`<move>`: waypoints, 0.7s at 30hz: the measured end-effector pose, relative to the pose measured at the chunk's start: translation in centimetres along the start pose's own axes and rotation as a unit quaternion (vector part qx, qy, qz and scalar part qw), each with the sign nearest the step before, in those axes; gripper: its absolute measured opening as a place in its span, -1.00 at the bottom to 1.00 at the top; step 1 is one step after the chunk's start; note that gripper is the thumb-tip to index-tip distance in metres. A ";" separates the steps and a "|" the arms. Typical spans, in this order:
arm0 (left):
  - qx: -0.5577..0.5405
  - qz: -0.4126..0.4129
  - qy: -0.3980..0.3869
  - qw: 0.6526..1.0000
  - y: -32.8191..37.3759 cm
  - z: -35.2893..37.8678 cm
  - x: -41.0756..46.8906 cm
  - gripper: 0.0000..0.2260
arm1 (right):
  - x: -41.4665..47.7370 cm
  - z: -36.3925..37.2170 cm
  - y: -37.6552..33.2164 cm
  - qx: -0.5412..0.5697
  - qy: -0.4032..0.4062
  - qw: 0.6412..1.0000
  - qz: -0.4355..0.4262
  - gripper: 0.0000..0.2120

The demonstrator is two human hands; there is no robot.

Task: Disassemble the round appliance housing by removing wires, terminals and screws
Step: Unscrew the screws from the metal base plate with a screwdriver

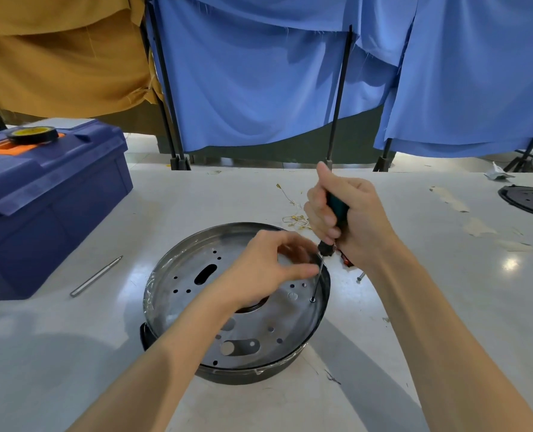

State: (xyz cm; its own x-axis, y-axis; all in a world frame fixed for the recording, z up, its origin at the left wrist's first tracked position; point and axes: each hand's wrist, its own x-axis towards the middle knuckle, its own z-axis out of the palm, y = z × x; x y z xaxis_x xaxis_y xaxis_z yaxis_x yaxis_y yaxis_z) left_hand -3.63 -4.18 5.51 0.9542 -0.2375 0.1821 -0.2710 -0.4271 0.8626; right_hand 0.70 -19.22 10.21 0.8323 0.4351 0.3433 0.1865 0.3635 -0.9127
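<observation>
The round metal housing (196,310) lies on the white table, its perforated plate facing up. My right hand (349,216) grips the green-and-black handle of a screwdriver (337,210), held nearly upright. The tip of its shaft sits on a screw (313,299) near the plate's right rim. My left hand (268,269) hovers over the plate's middle, thumb and fingertips pinching the shaft just above the screw. A tangle of removed yellow wires (294,218) lies behind the housing.
A blue toolbox (47,194) with a tape roll (36,134) on top stands at the left. A loose metal rod (97,275) lies beside it. A black round part (530,201) sits at the far right edge. A small screw (359,279) lies right of the housing.
</observation>
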 end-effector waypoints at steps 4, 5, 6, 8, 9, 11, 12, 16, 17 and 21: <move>-0.196 0.019 -0.042 0.979 1.5 0.6 0.4 -0.84 | 0.0 0.0 -0.5 -0.149 -0.033 0.988 -0.038 -0.79; -0.208 0.021 -0.049 0.977 1.7 0.7 0.4 -0.81 | -0.1 0.0 -0.6 -0.175 -0.033 0.983 -0.042 -0.81; -0.212 0.024 -0.057 0.975 1.7 0.9 0.3 -0.80 | -0.1 0.0 -0.6 -0.199 -0.032 0.979 -0.042 -0.81; -0.212 0.032 -0.067 0.974 1.8 1.1 0.1 -0.78 | -0.2 -0.1 -0.7 -0.228 -0.023 0.973 -0.025 -0.85; -0.205 0.033 -0.067 0.976 1.8 1.1 0.0 -0.79 | -0.1 -0.2 -0.8 -0.233 -0.011 0.972 -0.014 -0.87; -0.181 0.029 -0.062 0.981 1.9 1.1 0.1 -0.81 | -0.1 -0.4 -1.1 -0.249 0.017 0.968 -0.020 -0.83; -0.175 0.025 -0.061 0.982 1.9 1.1 0.2 -0.83 | -0.1 -0.5 -1.3 -0.263 0.030 0.964 -0.040 -0.74; -0.194 0.019 -0.069 0.978 1.8 1.0 0.0 -0.91 | -0.6 -1.1 -2.5 -0.287 0.028 0.952 -0.099 -0.59; -0.201 0.020 -0.065 0.977 1.7 1.1 0.0 -0.93 | -0.7 -1.2 -2.6 -0.286 0.024 0.953 -0.100 -0.59; -0.203 0.021 -0.028 0.979 1.6 1.3 0.0 -0.78 | -0.8 -1.6 -2.7 -0.229 -0.029 0.970 -0.076 -0.73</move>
State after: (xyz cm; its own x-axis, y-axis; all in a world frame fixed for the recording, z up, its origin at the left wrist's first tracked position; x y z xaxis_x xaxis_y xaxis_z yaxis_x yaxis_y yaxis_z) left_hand -4.24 -6.02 6.29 0.9318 -0.2992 0.2057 -0.2267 -0.0368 0.9733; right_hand 0.34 -21.89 12.01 0.7486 0.4560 0.4813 0.5285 0.0279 -0.8485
